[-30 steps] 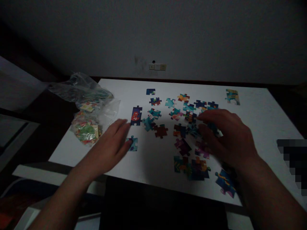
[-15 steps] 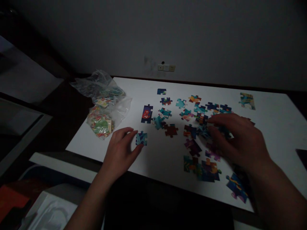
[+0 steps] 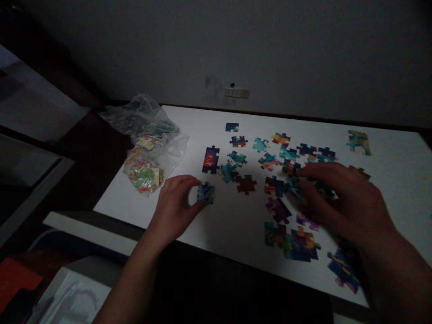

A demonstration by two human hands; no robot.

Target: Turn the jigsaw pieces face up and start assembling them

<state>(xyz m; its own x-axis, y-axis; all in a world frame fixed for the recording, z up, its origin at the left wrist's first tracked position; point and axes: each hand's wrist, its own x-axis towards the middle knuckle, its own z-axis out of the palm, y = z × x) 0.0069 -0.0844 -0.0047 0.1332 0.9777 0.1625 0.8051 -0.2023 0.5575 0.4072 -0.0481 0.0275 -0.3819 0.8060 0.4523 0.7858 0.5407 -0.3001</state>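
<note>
My left hand (image 3: 177,202) pinches a teal and blue puzzle piece (image 3: 205,192) by its edges between thumb and index finger, low over the white table (image 3: 226,225). Among the scattered pieces on the right, my right hand (image 3: 347,202) has thumb and index finger curled around a dark teal puzzle piece (image 3: 293,185). It covers part of some pieces beneath it. Close to its fingertips lie an orange and dark piece (image 3: 290,167) and a navy piece (image 3: 274,186). A dark-red piece (image 3: 246,184) lies between my hands.
Clear plastic bags (image 3: 145,173) with more pieces lie at the table's left edge. Beyond my left hand is a tall piece with a red figure (image 3: 211,159). Joined pieces (image 3: 302,243) lie near the front edge, and another piece (image 3: 358,142) far right. Wall sockets (image 3: 237,92) are behind.
The whole view has shifted slightly, moving the table's contents rightward. My left hand keeps its pinch on the puzzle piece, which now looks darker. My right hand stays over the same cluster.
</note>
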